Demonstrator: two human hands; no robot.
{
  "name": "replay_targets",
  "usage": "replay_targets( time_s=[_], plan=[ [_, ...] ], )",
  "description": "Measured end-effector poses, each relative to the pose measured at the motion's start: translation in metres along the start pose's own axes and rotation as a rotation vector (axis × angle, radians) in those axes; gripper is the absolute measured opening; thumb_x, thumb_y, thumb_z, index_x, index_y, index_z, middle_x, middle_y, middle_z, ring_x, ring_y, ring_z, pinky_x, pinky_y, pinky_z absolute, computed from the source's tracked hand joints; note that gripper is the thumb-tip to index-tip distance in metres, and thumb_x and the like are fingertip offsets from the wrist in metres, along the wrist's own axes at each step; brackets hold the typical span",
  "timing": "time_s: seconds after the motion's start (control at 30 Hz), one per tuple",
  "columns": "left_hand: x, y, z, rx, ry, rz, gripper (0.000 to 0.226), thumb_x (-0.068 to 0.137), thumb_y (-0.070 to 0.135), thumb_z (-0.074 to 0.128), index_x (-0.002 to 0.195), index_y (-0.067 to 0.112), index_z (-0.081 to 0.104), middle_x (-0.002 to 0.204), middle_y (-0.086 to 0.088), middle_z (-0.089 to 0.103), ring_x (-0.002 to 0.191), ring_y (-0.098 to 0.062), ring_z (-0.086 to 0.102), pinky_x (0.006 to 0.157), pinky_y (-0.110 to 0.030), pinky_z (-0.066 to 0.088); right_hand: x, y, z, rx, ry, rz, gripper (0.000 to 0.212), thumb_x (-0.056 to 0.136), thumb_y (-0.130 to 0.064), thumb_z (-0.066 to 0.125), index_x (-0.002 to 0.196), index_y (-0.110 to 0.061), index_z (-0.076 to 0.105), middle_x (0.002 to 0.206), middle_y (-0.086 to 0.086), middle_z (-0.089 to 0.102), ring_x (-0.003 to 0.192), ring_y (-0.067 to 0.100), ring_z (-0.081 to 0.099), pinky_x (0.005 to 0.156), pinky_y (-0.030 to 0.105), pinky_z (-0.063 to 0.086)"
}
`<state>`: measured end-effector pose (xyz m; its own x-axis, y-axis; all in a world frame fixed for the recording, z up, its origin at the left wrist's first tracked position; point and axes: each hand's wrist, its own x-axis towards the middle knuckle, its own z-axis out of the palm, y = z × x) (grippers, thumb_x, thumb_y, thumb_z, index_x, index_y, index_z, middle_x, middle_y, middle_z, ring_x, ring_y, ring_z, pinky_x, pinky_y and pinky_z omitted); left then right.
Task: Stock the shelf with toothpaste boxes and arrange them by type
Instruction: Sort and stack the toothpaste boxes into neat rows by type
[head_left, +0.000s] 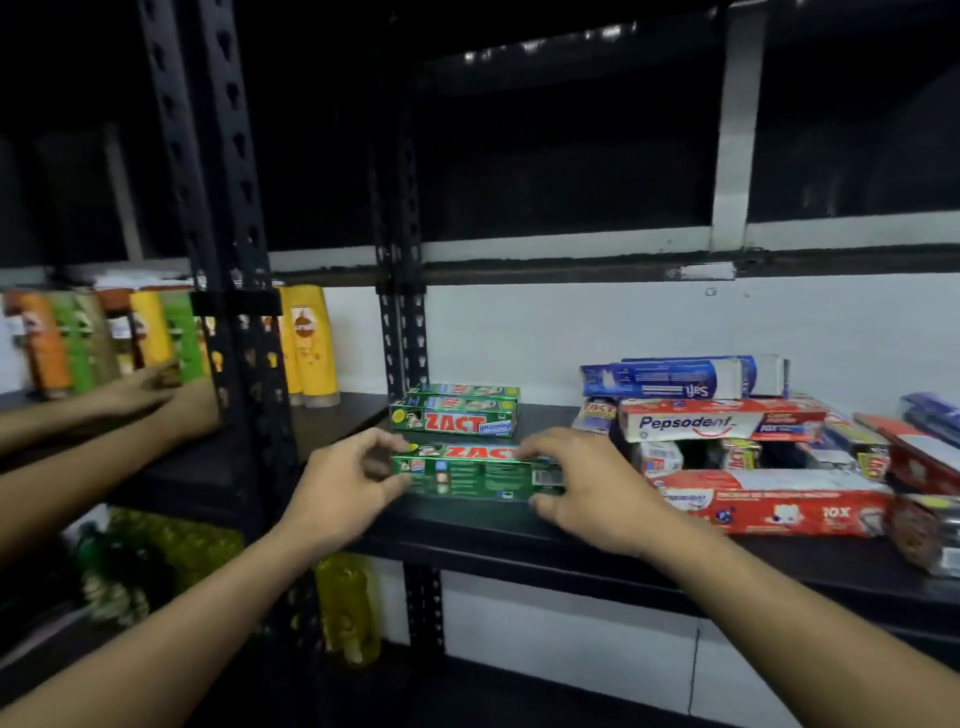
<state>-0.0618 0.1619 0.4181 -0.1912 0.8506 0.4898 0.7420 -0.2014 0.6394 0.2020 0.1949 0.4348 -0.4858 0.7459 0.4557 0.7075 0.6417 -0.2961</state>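
Each grip is clamped on one end of a green ZACT box (475, 475): left hand (343, 488) on its left end, right hand (587, 488) on its right. The box sits at the front of the black shelf (467, 532), just before a stack of ZACT boxes (457, 415).

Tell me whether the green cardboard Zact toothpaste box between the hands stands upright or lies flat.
Lying flat: the green Zact box runs lengthwise along the black shelf, left hand and right hand gripping its ends.

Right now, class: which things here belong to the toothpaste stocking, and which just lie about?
Job: Zact box in left hand and right hand, stacked Zact boxes, Pepsodent box, blue box, shelf.
Lying about: yellow bottles, orange bottle, green bottle.
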Motion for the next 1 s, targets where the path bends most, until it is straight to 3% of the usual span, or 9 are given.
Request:
replay_targets(
  time_s=[0.13,0.27,0.37,0.43,0.53,0.6,0.73,0.87,1.0],
  plan=[
    [-0.007,-0.004,0.0,0.029,0.065,0.081,0.028,0.08,0.028,0.08,0.1,0.035,0.062,0.088,0.01,0.066,0.071,-0.003,0.063,0.071,-0.03,0.054,-0.009,0.004,0.005,0.152,0.175,0.06,0.028,0.082,-0.024,0.071,0.109,-0.029,0.068,0.106,-0.016,0.065,0.104,0.004,0.058,0.09,0.019,0.041],
    [-0.011,0.001,0.005,-0.036,0.08,0.112,0.025,0.088,0.049,0.067,0.108,0.034,0.066,0.102,0.015,0.058,0.08,-0.002,0.06,0.07,-0.009,0.043,-0.017,0.011,0.015,0.113,0.195,0.125,0.04,0.087,-0.037,0.068,0.125,-0.027,0.061,0.125,-0.008,0.056,0.117,0.009,0.052,0.099,0.022,0.036],
    [-0.01,0.001,0.007,-0.043,0.085,0.085,0.017,0.09,0.045,0.065,0.099,0.033,0.071,0.101,0.013,0.057,0.08,0.005,0.057,0.067,-0.005,0.039,-0.016,0.013,0.019,0.16,0.142,0.229,0.05,0.093,-0.048,0.056,0.135,-0.022,0.055,0.134,-0.002,0.055,0.123,0.014,0.05,0.099,0.025,0.036],
    [-0.009,0.002,0.008,-0.081,0.123,0.044,0.01,0.088,0.039,0.069,0.095,0.032,0.073,0.101,0.012,0.059,0.078,0.006,0.057,0.065,-0.007,0.038,-0.013,0.012,0.02,0.2,0.166,0.244,0.044,0.097,-0.044,0.052,0.132,-0.019,0.058,0.131,-0.002,0.059,0.115,0.014,0.055,0.093,0.024,0.039],
    [-0.011,0.003,0.009,-0.141,0.183,0.035,0.009,0.086,0.028,0.073,0.095,0.029,0.072,0.102,0.011,0.06,0.08,0.005,0.059,0.064,-0.005,0.04,-0.011,0.016,0.018,0.375,0.213,0.282,0.03,0.092,-0.034,0.063,0.12,-0.025,0.064,0.109,-0.009,0.067,0.093,0.01,0.063,0.081,0.024,0.048],
    [-0.015,0.0,0.01,-0.129,0.157,0.11,0.015,0.085,0.017,0.074,0.096,0.024,0.068,0.103,0.01,0.058,0.088,0.007,0.059,0.068,-0.003,0.045,-0.014,0.02,0.019,0.481,0.224,0.267,0.029,0.083,-0.023,0.075,0.11,-0.028,0.066,0.109,-0.01,0.067,0.098,0.009,0.065,0.089,0.03,0.054],
    [-0.021,-0.011,0.016,0.016,0.081,0.249,0.025,0.084,0.008,0.072,0.097,0.025,0.059,0.106,0.014,0.051,0.102,0.003,0.055,0.083,-0.011,0.052,-0.017,0.025,0.024,0.37,0.191,0.216,0.033,0.073,-0.018,0.082,0.098,-0.031,0.065,0.114,-0.013,0.058,0.102,0.007,0.061,0.094,0.032,0.052],
    [-0.021,-0.011,0.02,-0.049,0.141,0.221,0.022,0.082,0.007,0.073,0.093,0.021,0.062,0.102,0.013,0.052,0.097,0.006,0.055,0.078,-0.011,0.054,-0.013,0.028,0.022,0.528,0.151,0.331,0.047,0.071,-0.014,0.083,0.11,-0.027,0.06,0.11,-0.009,0.067,0.097,0.005,0.067,0.091,0.034,0.055],
    [-0.02,-0.011,0.022,-0.09,0.159,0.205,0.016,0.084,0.011,0.075,0.09,0.021,0.063,0.1,0.011,0.054,0.092,0.004,0.058,0.075,-0.01,0.053,-0.012,0.029,0.024,0.542,0.161,0.356,0.051,0.073,-0.011,0.081,0.117,-0.022,0.057,0.106,-0.008,0.069,0.097,0.003,0.065,0.091,0.026,0.053]
  ],
)
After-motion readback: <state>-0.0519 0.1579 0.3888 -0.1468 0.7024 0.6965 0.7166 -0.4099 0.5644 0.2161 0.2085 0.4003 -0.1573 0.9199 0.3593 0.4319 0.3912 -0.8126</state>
